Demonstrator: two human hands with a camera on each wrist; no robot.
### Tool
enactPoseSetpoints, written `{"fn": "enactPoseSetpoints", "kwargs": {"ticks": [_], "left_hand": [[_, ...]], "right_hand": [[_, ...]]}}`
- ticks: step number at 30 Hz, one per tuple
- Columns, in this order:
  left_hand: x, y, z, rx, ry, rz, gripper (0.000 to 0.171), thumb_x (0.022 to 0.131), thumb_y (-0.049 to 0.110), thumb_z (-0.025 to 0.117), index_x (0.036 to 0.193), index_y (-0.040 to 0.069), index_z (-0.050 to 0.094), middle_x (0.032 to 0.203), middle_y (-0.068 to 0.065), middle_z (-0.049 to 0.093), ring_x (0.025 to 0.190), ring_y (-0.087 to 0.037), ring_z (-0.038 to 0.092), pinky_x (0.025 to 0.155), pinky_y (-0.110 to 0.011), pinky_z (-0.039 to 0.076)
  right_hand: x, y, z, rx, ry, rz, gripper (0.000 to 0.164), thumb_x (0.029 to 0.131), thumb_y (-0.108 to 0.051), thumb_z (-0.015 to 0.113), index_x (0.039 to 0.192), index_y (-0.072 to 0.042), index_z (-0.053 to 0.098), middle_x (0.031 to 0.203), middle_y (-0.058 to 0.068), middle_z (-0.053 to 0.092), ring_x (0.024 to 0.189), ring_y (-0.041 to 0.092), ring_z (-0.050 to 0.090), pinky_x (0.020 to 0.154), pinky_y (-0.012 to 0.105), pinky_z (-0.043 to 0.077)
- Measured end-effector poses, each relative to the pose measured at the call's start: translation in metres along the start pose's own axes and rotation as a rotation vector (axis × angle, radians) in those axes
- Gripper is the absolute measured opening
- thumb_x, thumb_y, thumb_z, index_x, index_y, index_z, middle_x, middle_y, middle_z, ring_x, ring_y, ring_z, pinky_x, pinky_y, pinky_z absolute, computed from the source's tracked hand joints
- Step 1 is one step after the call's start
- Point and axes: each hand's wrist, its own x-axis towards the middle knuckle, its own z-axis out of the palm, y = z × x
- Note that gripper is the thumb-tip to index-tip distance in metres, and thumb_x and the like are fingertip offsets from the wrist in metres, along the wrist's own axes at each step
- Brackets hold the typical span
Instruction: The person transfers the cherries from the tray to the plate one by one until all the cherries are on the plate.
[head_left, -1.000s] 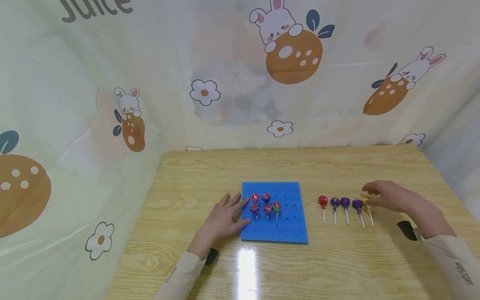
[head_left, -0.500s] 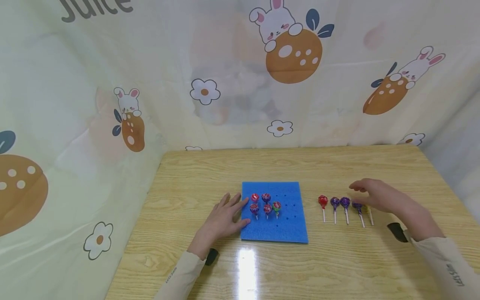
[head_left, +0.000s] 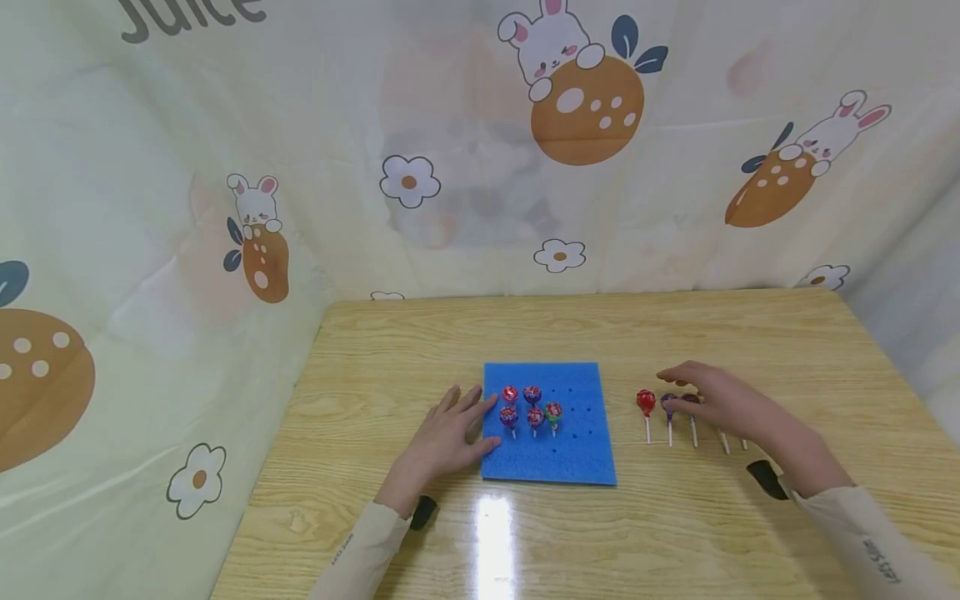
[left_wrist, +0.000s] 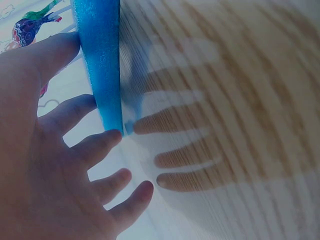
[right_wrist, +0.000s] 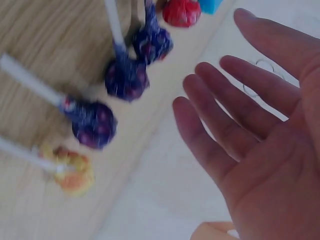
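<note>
My left hand (head_left: 442, 437) rests with spread fingers at the left edge of a blue foam board (head_left: 525, 468). In the left wrist view, fingertips touch the board's edge (left_wrist: 102, 65). Several wrapped lollipops stand in the board, among them a green one (head_left: 553, 411) and a red one (head_left: 510, 395). Over a row of loose lollipops hovers my right hand (head_left: 727, 407), fingers extended, holding nothing. The row has a red lollipop (head_left: 646, 402) at its left end, purple lollipops (right_wrist: 95, 125) in the middle and a yellow lollipop (right_wrist: 75, 172) at the far end. The hand partly covers the row in the head view.
Small holes (head_left: 573, 409) dot the right part of the board. Everything lies on a wood-grain table (head_left: 405, 333). A printed curtain (head_left: 465, 208) hangs behind it and along the left side.
My right hand has moved left along the row, from above the yellow lollipop to over the purple ones. My left hand and the lollipops have stayed in place.
</note>
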Motion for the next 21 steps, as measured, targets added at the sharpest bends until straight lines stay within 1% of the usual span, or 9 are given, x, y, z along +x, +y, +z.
{"fn": "enactPoseSetpoints", "kwargs": {"ticks": [4,7,9,13,15,18,21], "left_hand": [[0.000,-0.001,0.000,-0.005,0.002,0.006,0.069,0.097,0.060,0.053,0.158,0.031,0.034,0.168,-0.004,0.024,0.155,-0.041,0.012,0.118,-0.068,0.024],[0.000,-0.001,0.000,-0.010,0.003,0.007,0.069,0.097,0.060,0.053,0.158,0.031,0.034,0.168,-0.004,0.025,0.155,-0.042,0.013,0.118,-0.068,0.024],[0.000,-0.001,-0.001,-0.013,0.002,0.006,0.069,0.097,0.060,0.053,0.158,0.032,0.034,0.168,-0.004,0.024,0.155,-0.041,0.012,0.118,-0.068,0.023],[-0.001,-0.001,-0.001,-0.014,-0.001,0.005,0.069,0.097,0.060,0.054,0.158,0.032,0.034,0.168,-0.004,0.024,0.155,-0.041,0.012,0.118,-0.068,0.023],[-0.001,-0.001,-0.001,-0.013,0.000,0.005,0.069,0.097,0.059,0.054,0.158,0.032,0.034,0.168,-0.004,0.024,0.155,-0.041,0.012,0.118,-0.068,0.023],[-0.001,-0.001,-0.001,-0.014,0.002,0.007,0.069,0.097,0.059,0.054,0.158,0.032,0.034,0.168,-0.004,0.025,0.155,-0.041,0.013,0.118,-0.068,0.023],[-0.001,-0.001,-0.001,-0.012,0.004,0.007,0.069,0.097,0.059,0.055,0.158,0.031,0.034,0.168,-0.004,0.025,0.155,-0.041,0.013,0.118,-0.068,0.024]], "right_hand": [[0.004,-0.008,0.007,0.030,0.005,-0.023,0.049,0.095,-0.020,0.070,0.138,0.000,0.057,0.134,0.024,0.060,0.112,0.041,0.066,0.086,0.049,0.058],[0.007,-0.014,0.012,0.026,0.010,-0.050,0.050,0.095,-0.021,0.070,0.139,0.000,0.057,0.134,0.023,0.060,0.109,0.037,0.068,0.085,0.048,0.059],[0.009,-0.017,0.015,0.011,0.020,-0.066,0.050,0.095,-0.021,0.071,0.139,-0.002,0.057,0.133,0.020,0.061,0.104,0.031,0.070,0.083,0.044,0.059],[0.012,-0.021,0.025,-0.003,0.058,-0.112,0.047,0.096,-0.024,0.070,0.138,-0.004,0.059,0.129,0.016,0.065,0.101,0.025,0.067,0.082,0.043,0.058],[0.014,-0.024,0.030,0.014,0.078,-0.128,0.046,0.096,-0.025,0.069,0.137,-0.005,0.060,0.127,0.013,0.066,0.100,0.023,0.065,0.082,0.042,0.057],[0.017,-0.028,0.037,0.034,0.098,-0.152,0.044,0.096,-0.025,0.069,0.135,-0.006,0.061,0.123,0.011,0.067,0.094,0.019,0.061,0.078,0.034,0.056],[0.020,-0.033,0.044,0.062,0.103,-0.157,0.043,0.096,-0.024,0.069,0.135,-0.007,0.061,0.119,0.009,0.066,0.083,0.013,0.055,0.069,0.026,0.051]]}}
